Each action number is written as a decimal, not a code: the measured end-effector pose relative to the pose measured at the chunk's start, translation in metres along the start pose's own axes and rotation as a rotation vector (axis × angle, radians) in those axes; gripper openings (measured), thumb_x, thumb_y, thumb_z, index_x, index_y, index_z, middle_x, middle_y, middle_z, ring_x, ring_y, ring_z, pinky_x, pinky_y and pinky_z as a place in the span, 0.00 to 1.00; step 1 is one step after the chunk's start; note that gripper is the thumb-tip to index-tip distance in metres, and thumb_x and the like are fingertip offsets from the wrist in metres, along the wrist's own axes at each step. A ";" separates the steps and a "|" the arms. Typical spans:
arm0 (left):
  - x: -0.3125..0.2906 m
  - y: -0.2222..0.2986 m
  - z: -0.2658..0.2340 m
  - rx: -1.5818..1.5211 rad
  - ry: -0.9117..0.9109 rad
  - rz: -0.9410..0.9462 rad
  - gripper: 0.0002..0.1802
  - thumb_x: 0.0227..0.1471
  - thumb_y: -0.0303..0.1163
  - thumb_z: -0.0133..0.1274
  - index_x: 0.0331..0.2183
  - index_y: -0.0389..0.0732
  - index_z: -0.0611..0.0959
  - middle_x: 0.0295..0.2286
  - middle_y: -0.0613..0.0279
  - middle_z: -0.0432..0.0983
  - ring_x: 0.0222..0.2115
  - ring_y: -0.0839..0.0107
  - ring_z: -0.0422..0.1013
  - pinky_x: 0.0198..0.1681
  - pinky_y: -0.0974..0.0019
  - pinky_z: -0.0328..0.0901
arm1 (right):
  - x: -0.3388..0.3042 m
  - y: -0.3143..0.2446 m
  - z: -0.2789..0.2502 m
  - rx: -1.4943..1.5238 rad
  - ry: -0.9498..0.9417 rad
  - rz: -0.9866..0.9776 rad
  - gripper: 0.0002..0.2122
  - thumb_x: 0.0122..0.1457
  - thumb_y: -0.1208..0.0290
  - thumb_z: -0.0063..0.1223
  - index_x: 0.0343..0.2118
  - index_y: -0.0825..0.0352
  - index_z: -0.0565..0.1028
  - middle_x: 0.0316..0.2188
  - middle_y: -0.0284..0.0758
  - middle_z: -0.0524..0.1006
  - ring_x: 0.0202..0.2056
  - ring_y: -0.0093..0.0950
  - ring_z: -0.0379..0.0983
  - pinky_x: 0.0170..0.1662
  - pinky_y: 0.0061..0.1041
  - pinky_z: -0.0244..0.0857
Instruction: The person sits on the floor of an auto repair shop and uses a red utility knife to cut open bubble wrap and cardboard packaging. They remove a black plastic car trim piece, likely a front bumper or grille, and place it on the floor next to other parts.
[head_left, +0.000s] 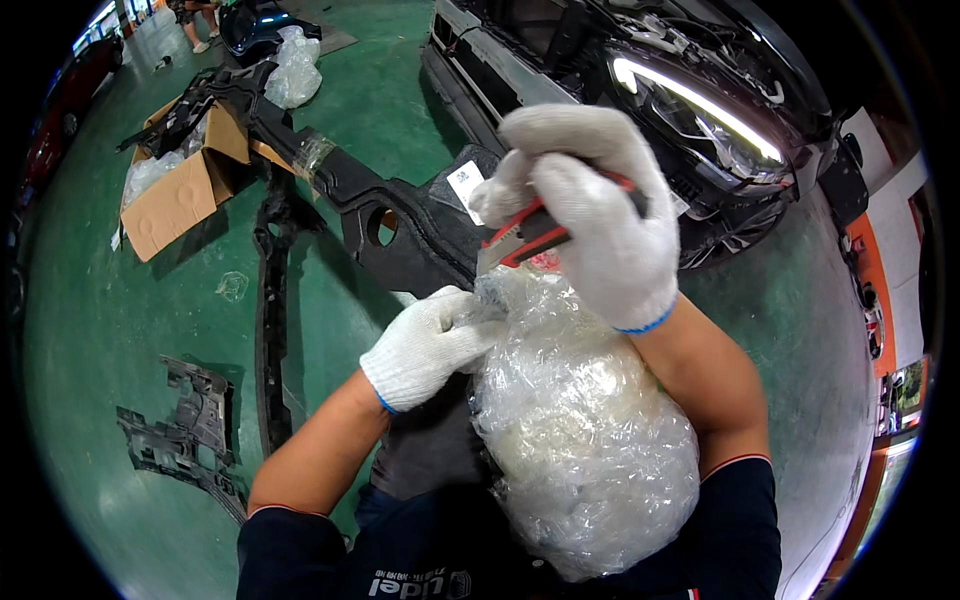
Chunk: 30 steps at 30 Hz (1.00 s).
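A bulky bundle wrapped in clear plastic film (590, 430) rests against my body; what it holds inside is hidden by the layers. My left hand (430, 345), in a white knit glove, pinches the film at the bundle's upper left edge. Gripped in my gloved right hand (610, 220) is a red and black utility knife (530, 235), held just above the top of the bundle. Its blade end points down and left, close to the film near my left fingers. Whether the blade touches the film I cannot tell.
Ahead right stands a car front with a lit headlight (700, 110). A long black plastic car part (400, 215) lies beyond my hands, a black strip (272, 300) to its left. An opened cardboard box (180, 215) and a black bracket (190, 430) sit on the green floor.
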<state>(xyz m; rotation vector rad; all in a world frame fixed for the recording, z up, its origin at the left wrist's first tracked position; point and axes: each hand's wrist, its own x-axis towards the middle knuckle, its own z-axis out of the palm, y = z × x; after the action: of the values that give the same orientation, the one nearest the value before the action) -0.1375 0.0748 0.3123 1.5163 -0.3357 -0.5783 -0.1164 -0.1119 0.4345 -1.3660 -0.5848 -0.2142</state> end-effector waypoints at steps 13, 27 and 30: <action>-0.014 -0.031 0.022 -0.521 0.157 0.107 0.10 0.62 0.30 0.62 0.34 0.31 0.88 0.37 0.67 0.71 0.36 0.78 0.70 0.39 0.72 0.65 | -0.023 -0.024 -0.038 0.292 -0.146 -0.052 0.18 0.68 0.74 0.39 0.57 0.74 0.72 0.18 0.30 0.69 0.19 0.20 0.65 0.24 0.24 0.66; 0.002 -0.011 0.019 -0.043 0.019 0.096 0.14 0.60 0.38 0.64 0.34 0.34 0.85 0.35 0.62 0.75 0.38 0.71 0.71 0.45 0.64 0.67 | -0.040 -0.032 -0.046 0.018 -0.195 0.057 0.11 0.68 0.75 0.47 0.50 0.72 0.76 0.22 0.33 0.73 0.23 0.26 0.73 0.30 0.31 0.76; 0.003 -0.012 0.022 -0.028 -0.038 0.092 0.16 0.61 0.39 0.63 0.33 0.34 0.87 0.34 0.60 0.75 0.39 0.70 0.71 0.45 0.63 0.67 | -0.063 -0.053 -0.055 0.032 -0.245 0.073 0.10 0.69 0.69 0.55 0.45 0.70 0.79 0.25 0.35 0.78 0.27 0.25 0.77 0.31 0.28 0.75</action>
<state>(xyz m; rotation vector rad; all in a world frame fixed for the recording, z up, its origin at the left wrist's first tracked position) -0.1488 0.0552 0.3006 1.4564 -0.4225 -0.5374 -0.1796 -0.1872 0.4432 -1.3897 -0.7380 0.0226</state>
